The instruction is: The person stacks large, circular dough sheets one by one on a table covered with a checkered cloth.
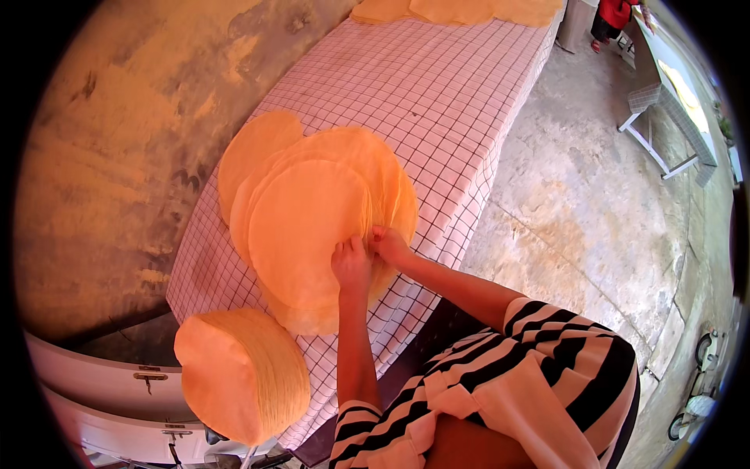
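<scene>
Thin round orange-tinted sheets [307, 228] lie in an overlapping pile on a table with a checked cloth. My left hand [351, 261] rests at the pile's right edge, its fingers curled on the top sheet's rim. Touching or nearly touching it, my right hand [389, 246] has its thumb and fingers pinched together at the same edge. Whether either hand grips a sheet is hidden by the fingers. More sheets [258, 140] fan out behind, at the upper left. A tall folded or bent stack of similar sheets [240, 375] stands at the table's near left corner.
The checked tablecloth [433, 76] runs to more round sheets [457, 9] at the far end. A stained wall stands left, with white door panels [111, 375] at lower left. Concrete floor [562, 205] lies right; beyond are another table [668, 88], a person in red [612, 17] and a motorbike [697, 393].
</scene>
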The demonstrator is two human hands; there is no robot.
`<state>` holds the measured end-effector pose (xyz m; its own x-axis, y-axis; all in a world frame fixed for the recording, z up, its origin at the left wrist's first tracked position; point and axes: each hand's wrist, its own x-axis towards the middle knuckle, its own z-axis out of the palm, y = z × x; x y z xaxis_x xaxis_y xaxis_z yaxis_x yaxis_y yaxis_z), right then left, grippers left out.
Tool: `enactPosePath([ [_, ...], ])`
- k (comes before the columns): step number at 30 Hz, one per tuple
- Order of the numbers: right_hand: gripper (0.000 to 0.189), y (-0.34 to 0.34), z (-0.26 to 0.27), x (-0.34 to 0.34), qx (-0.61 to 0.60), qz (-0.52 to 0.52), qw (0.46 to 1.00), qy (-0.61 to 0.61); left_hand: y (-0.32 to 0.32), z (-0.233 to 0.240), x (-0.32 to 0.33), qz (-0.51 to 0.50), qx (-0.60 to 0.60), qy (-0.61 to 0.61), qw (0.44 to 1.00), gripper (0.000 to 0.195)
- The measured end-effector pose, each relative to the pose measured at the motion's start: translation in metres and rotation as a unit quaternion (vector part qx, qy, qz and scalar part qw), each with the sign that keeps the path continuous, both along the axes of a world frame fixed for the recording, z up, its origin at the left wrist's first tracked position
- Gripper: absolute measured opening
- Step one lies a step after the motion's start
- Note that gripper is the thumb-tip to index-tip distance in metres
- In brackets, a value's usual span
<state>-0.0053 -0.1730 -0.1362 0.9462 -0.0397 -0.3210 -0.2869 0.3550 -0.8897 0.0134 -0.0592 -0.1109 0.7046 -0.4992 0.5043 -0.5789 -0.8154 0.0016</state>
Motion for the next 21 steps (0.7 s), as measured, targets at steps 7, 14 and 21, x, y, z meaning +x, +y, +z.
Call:
enactPosePath([
  [7, 0.009, 0.007, -0.009, -0.002, -0.062, -0.038, 0.997, -0.035, -0.002, 0.008, -0.006, -0.038, 0.012, 0.021, 0.999, 0.028],
  [14, 0.029, 0.001, 0.001, 0.003, -0.268, -0.01, 0.963, -0.037, 0.003, -0.009, -0.034, 0.048, -0.171, 0.116, 0.977, 0.044],
  [21, 0.026, 0.007, 0.025, 0.0, -0.134, 0.023, 0.991, -0.002, 0.01, 0.004, -0.023, 0.123, -0.145, 0.183, 0.965, 0.032],
])
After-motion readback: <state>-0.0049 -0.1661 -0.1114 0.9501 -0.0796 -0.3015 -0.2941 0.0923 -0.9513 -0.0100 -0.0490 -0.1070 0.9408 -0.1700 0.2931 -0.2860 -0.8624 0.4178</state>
